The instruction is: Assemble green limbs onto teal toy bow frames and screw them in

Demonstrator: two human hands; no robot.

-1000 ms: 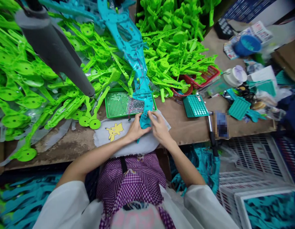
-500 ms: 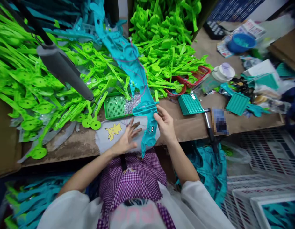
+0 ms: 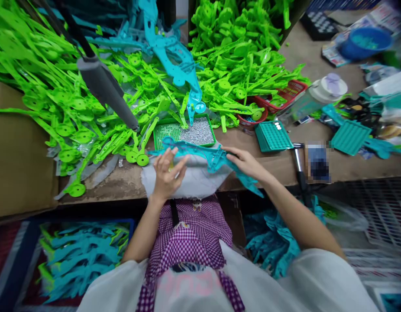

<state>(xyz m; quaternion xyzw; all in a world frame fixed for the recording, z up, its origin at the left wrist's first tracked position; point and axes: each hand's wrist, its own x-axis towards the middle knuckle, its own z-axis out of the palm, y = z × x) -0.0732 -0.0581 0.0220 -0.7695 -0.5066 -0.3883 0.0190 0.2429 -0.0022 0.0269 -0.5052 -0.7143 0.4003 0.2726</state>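
My right hand [image 3: 247, 164] grips a long turquoise plastic shell piece [image 3: 195, 149], which lies roughly level across the white cloth [image 3: 194, 180] at the bench edge. One end of the piece slants down past my right wrist. At its other end is my left hand [image 3: 168, 175], thumb and fingers apart; whether the fingertips touch the piece is hard to see. Just behind the piece sits a green tray [image 3: 167, 134] holding many small silvery screws [image 3: 200, 131]. Another turquoise shell piece [image 3: 179, 65] lies on the heap beyond, its tip over the tray.
A dark grey power screwdriver [image 3: 108, 93] hangs at the left above heaped bright green parts [image 3: 73, 108]. To the right are a teal rack [image 3: 273, 136], red baskets [image 3: 289, 93], a hammer [image 3: 299, 169] and a lidded jar [image 3: 327, 93]. A bin of turquoise parts [image 3: 86, 255] stands below left.
The shell piece has turned from upright to lying crosswise, coming nearer to me. My right hand turned with it, and my left hand rose to its left end. The view has shifted left.
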